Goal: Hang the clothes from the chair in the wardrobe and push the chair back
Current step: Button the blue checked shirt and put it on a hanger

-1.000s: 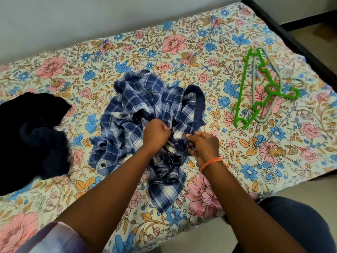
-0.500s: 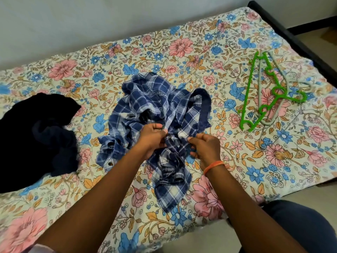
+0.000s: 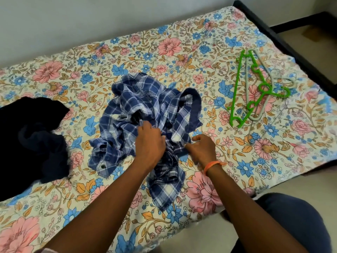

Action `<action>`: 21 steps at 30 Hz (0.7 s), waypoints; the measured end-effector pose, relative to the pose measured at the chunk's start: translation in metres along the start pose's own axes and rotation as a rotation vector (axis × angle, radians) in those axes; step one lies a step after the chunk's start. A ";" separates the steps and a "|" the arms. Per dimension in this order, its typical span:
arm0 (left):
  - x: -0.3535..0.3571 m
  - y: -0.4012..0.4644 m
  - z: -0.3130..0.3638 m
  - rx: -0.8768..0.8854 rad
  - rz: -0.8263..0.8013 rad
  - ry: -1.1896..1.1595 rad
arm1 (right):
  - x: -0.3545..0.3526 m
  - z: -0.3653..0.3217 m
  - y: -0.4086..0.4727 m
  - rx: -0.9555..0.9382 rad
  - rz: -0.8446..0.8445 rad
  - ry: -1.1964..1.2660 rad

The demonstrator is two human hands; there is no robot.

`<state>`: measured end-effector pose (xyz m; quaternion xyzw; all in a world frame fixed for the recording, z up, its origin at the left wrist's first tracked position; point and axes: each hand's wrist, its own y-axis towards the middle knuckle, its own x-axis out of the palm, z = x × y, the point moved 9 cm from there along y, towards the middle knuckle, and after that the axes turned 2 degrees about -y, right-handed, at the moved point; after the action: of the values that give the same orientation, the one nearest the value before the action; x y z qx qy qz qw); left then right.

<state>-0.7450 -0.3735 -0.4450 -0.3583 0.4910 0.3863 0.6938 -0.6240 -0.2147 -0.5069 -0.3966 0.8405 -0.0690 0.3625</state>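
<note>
A crumpled blue-and-white plaid shirt (image 3: 145, 110) lies in the middle of a bed with a floral sheet (image 3: 182, 48). My left hand (image 3: 150, 143) reaches into the heap, its fingers curled into the plaid cloth. My right hand (image 3: 200, 148), with an orange band at the wrist, pinches the shirt's edge at the heap's right side. To the right lie a green hanger (image 3: 255, 88) and a grey hanger (image 3: 259, 108), overlapping. No chair or wardrobe is in view.
A dark navy garment (image 3: 31, 141) is piled at the bed's left side. The bed's black frame (image 3: 284, 39) runs along the far right, with floor beyond it. A white wall stands behind the bed. My knee (image 3: 295, 216) is at the lower right.
My left hand has pushed further forward into the shirt. My right hand has shifted slightly right and down along the shirt's edge. The shirt's folds have moved a little.
</note>
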 end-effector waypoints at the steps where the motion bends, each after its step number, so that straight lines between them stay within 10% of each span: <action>1: -0.003 0.001 0.010 0.047 0.036 0.080 | -0.011 0.001 0.002 0.009 0.032 -0.019; 7: -0.005 0.045 0.088 0.380 0.131 0.195 | -0.103 -0.020 0.050 -0.098 0.377 -0.084; 21: 0.015 0.111 0.054 -0.004 -0.031 -0.028 | -0.184 0.033 0.118 0.100 0.468 -0.226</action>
<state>-0.8183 -0.2744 -0.4581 -0.3616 0.4748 0.3817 0.7058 -0.5975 0.0022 -0.4763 -0.1782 0.8591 0.0198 0.4794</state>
